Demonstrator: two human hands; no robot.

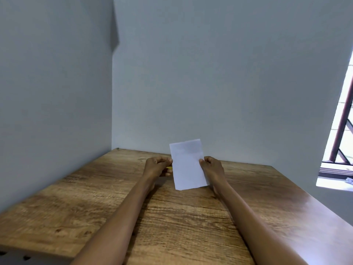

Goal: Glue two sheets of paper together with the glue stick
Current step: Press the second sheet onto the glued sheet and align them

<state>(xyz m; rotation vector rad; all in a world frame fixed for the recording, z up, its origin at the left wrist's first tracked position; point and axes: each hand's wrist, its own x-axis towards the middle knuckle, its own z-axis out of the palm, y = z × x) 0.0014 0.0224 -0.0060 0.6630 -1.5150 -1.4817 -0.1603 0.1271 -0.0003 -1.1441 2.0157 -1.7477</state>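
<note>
We count 1 white paper visible, flat rectangular sheet, smooth, held up off the table w/ top edge tilted toward the wall. Can't tell if a 2nd sheet sits behind it. 2 hands: left hand fingers curled, pinching paper's left edge; right hand curled, pinching right edge. Small yellow bit shows just beside left fingers, too hidden to ID. 1 table, wood-grain brown, matte w/ sheen at right. Walls plain grey. 1 window far right, dark metal bars.
</note>
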